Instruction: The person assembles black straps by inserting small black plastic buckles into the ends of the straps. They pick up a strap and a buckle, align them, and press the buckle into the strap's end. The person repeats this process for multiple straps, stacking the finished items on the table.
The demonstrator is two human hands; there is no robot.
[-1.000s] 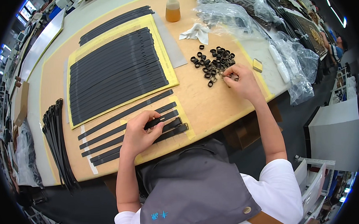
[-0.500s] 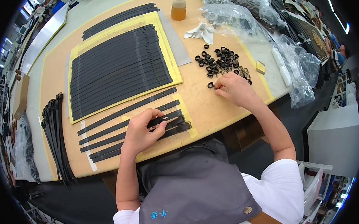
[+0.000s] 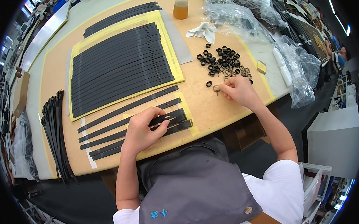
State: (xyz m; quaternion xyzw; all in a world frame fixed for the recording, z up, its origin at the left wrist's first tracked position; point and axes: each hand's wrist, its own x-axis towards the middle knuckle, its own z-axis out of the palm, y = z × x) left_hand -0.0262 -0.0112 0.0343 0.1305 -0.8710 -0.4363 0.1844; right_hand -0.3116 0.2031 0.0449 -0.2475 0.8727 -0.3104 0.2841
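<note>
My left hand (image 3: 142,129) is closed, thumb and fingers pinching a black strap (image 3: 176,113) near its slotted end, above the table's front edge. Other black straps (image 3: 108,124) lie in a row beside and beyond that hand. Between the fingertips of my right hand (image 3: 242,92) is a small square metal buckle (image 3: 216,88), its prong pointing down. One black loop (image 3: 209,84) lies just left of the buckle. Behind the right hand spreads a pile of black loops (image 3: 226,57), with several metal buckles (image 3: 245,71) at its near right side.
A yellow-edged board (image 3: 178,76) carries rows of black straps. Bundled straps (image 3: 56,133) hang over the front left edge. At the back stand a bottle of amber liquid (image 3: 180,8) and a white cloth (image 3: 203,31). Clear plastic wrapping (image 3: 239,15) covers the far right.
My right hand has shifted slightly right, and the buckle in its fingers has turned so its square frame and prong show. My left hand keeps its hold on the strap, almost unmoved.
</note>
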